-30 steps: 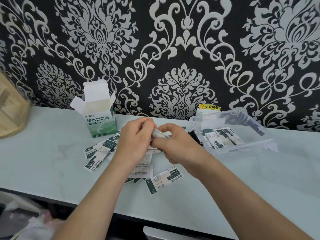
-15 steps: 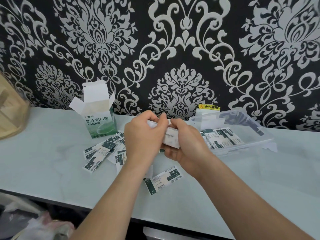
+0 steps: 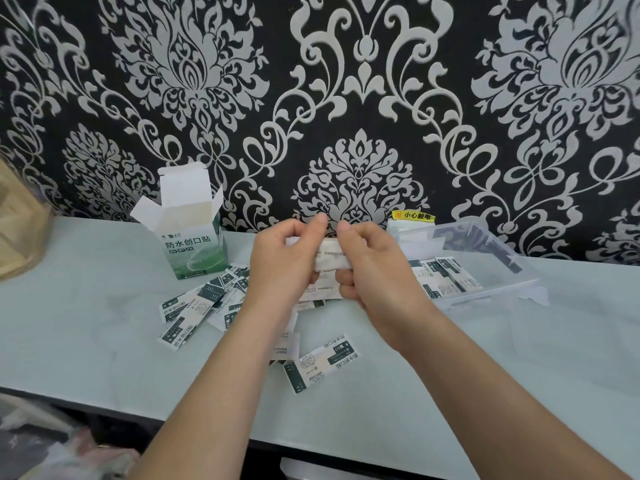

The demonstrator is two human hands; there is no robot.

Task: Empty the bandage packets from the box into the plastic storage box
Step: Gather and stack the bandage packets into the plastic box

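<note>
Counter [image 3: 86, 306], left to right. Far left edge: tan wooden thing [image 3: 17, 237], cut off by the frame, can't tell what it is. Next, bandage box [image 3: 194, 244], upright near the wall, top flaps open, green front facing me. Just right of it and in front: loose packets [image 3: 194, 310] scattered on the counter, overlapping, some running under my left forearm.

My left hand [image 3: 284, 268] is raised above the counter, fingers curled, pinching the left end of a small stack of packets [image 3: 329, 261]. My right hand [image 3: 374, 271] faces it, fingers curled round the right end of the same stack. The topmost fingertips of both hands nearly meet above the stack.

Below my hands, nearer the counter's front edge: single packet [image 3: 322, 362], lying alone, printed side up.

Right of my right hand: plastic storage box [image 3: 485, 294], clear, open-topped, close to the wall. The stored packets [image 3: 446, 277] lie flat in its left part. On the wall just behind its left corner: yellow warning label [image 3: 414, 216].
</note>
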